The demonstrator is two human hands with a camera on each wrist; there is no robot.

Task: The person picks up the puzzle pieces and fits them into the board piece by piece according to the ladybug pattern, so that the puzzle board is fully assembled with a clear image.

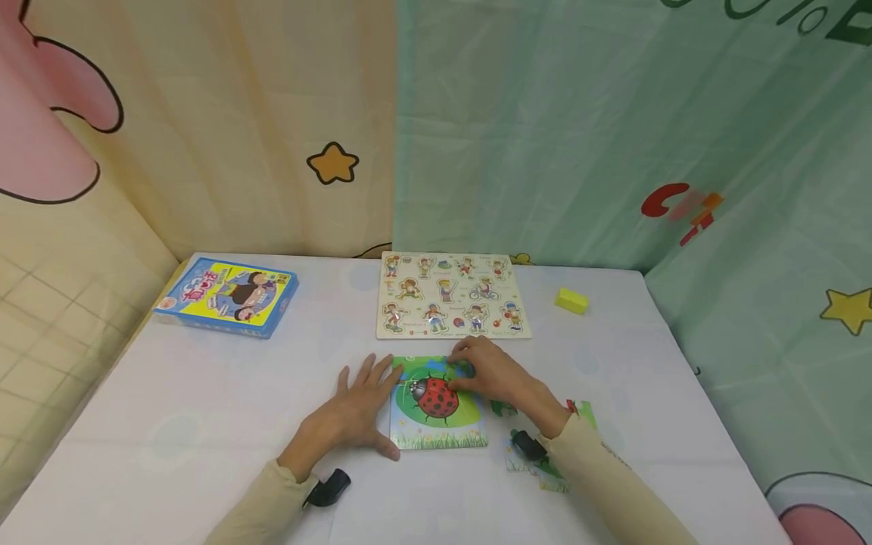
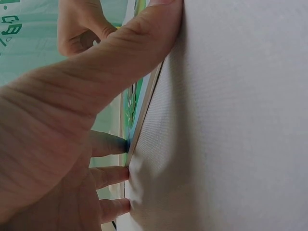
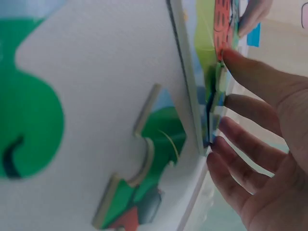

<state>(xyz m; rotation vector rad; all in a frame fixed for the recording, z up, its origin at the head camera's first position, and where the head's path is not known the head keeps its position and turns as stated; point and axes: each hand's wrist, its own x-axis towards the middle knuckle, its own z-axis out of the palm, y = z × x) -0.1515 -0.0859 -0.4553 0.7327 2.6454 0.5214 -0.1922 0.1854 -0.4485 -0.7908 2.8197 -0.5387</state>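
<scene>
A square ladybug jigsaw puzzle [image 1: 417, 433] lies on the white table between the two hands. My left hand [image 1: 357, 412] rests at its left side, fingers spread along the far left edge and thumb near the close corner. At the upper right of the picture, my right hand [image 1: 493, 369] pinches a jigsaw piece [image 3: 219, 89] between thumb and fingers. That piece looks slightly raised and tilted over the puzzle in the right wrist view. Several loose jigsaw pieces [image 1: 516, 460] lie to the right, partly hidden by the right forearm; one green piece [image 3: 166, 127] is close to the puzzle's edge.
Behind the puzzle lies a flat board with small figures [image 1: 453, 274]. A blue and yellow box [image 1: 228, 299] sits at the back left, a yellow block [image 1: 571, 300] at the back right. Printed curtains [image 1: 518, 151] hang behind the table.
</scene>
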